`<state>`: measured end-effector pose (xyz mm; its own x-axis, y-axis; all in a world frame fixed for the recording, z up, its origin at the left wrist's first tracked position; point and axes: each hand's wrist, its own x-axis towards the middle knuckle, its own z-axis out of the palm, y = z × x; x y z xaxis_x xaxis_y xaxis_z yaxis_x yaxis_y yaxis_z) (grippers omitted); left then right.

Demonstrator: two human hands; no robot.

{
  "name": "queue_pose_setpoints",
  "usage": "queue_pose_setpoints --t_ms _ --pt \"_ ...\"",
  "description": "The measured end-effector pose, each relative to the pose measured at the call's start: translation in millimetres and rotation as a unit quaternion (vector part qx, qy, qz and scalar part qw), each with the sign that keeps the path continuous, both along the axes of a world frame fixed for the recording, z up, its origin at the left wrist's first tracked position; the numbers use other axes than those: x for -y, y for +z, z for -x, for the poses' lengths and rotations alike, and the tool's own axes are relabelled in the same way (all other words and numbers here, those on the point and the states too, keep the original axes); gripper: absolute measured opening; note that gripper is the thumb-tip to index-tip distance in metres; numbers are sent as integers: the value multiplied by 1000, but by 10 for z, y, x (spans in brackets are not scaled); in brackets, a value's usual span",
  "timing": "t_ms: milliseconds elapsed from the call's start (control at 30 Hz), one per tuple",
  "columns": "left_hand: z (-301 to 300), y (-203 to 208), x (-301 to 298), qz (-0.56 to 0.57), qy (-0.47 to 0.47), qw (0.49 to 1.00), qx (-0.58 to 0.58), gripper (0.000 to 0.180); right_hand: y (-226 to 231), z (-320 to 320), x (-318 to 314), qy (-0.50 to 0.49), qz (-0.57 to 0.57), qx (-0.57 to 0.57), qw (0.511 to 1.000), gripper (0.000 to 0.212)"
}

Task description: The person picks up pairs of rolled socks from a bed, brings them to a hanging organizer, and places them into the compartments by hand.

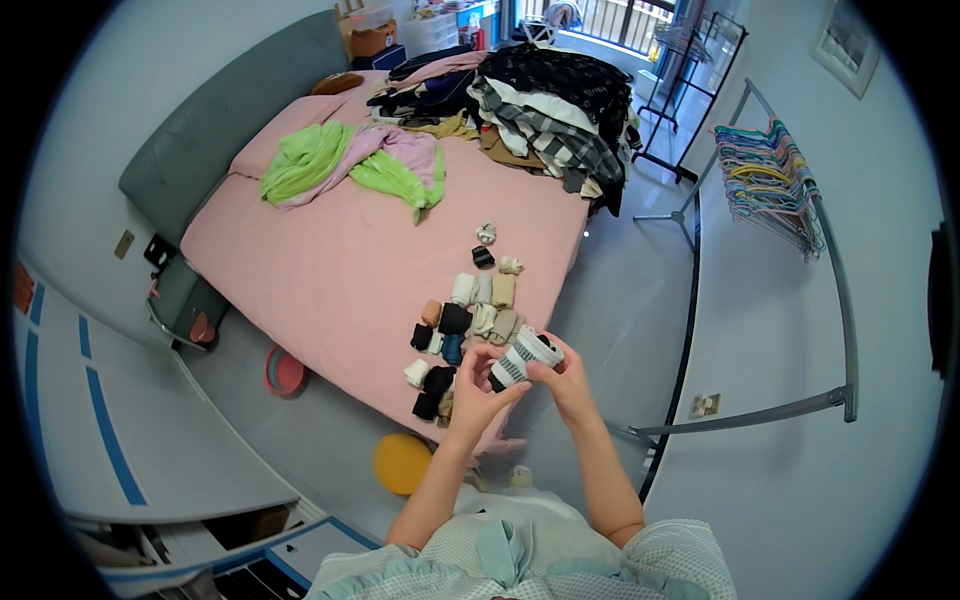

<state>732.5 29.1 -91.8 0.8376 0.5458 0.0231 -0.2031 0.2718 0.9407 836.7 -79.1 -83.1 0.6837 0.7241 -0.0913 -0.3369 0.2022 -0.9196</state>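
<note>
Both of my hands hold a partly rolled sock bundle point(524, 360), white with grey stripes and black ends, above the near right corner of the bed. My left hand point(476, 392) grips its left end, with the fingers curled round it. On the other end, my right hand point(566, 382) presses with the thumb on top. Just beyond and to the left, several rolled socks lie in rough rows on the pink sheet. Among them are a black roll point(455, 319), a white roll point(463, 289), a beige roll point(503, 291) and a blue roll point(453, 349).
A large heap of clothes point(550, 110) covers the bed's far right end. A green and pink blanket point(350, 165) lies crumpled near the headboard point(230, 110). To the right stands a rack with colourful hangers point(765, 185). A yellow round stool point(402, 464) is beside the bed's near end.
</note>
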Motion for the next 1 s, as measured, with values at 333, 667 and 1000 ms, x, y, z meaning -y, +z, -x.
queue_pose_setpoints --t_ms 333,667,1000 --pt "531 167 704 189 25 981 -19 47 128 116 405 122 -8 23 992 44" --pt "1286 296 1011 205 144 967 48 39 178 605 297 346 -61 -41 936 58" --pt "2458 377 1130 183 222 955 74 34 235 1721 -124 456 -33 -95 884 51"
